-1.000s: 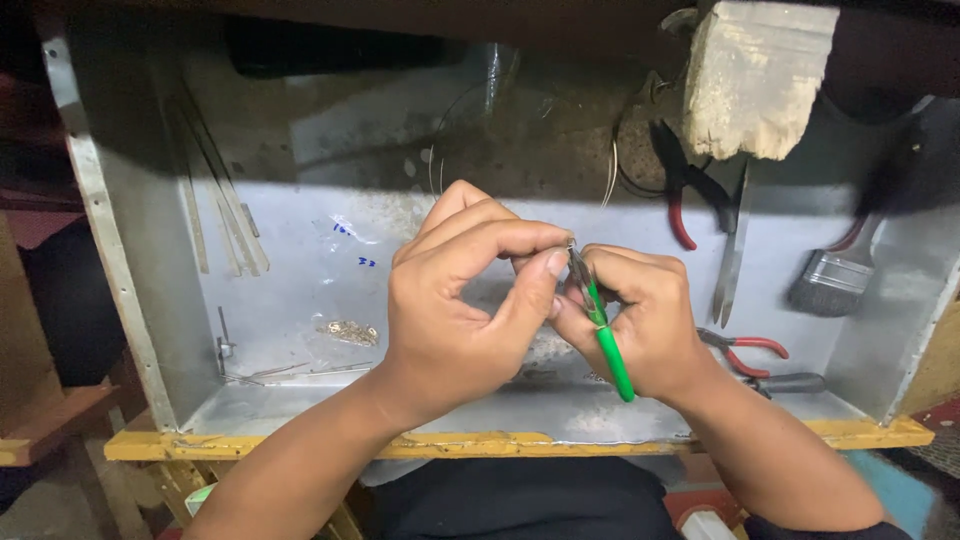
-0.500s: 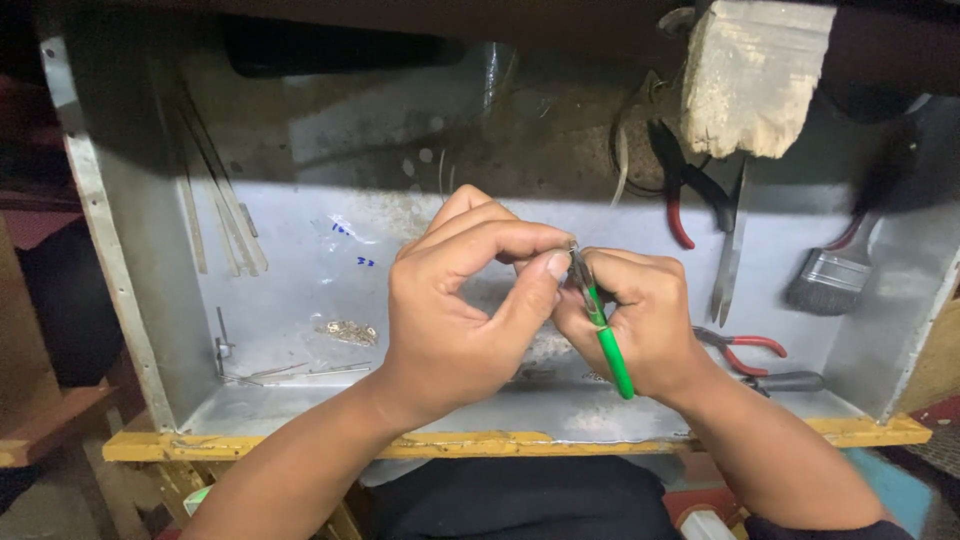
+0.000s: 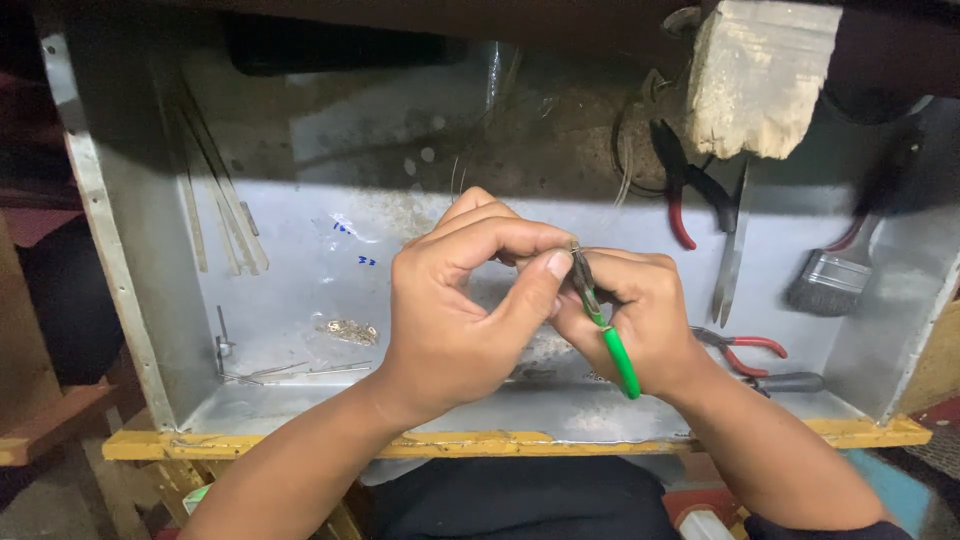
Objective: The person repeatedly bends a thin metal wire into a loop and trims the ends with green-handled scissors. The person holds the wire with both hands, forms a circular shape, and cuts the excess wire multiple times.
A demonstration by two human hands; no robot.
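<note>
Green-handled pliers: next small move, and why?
Probably a small squeeze or twist of the green-handled pliers in the right hand. Their tips sit right at the left hand thumb and forefinger, which pinch something too small to make out. Both hands are raised above the metal tray, so the work seems to be at that pinch.

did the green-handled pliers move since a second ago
No. The green-handled pliers sit in the same spot against the red-handled pliers lying in the tray.
</note>
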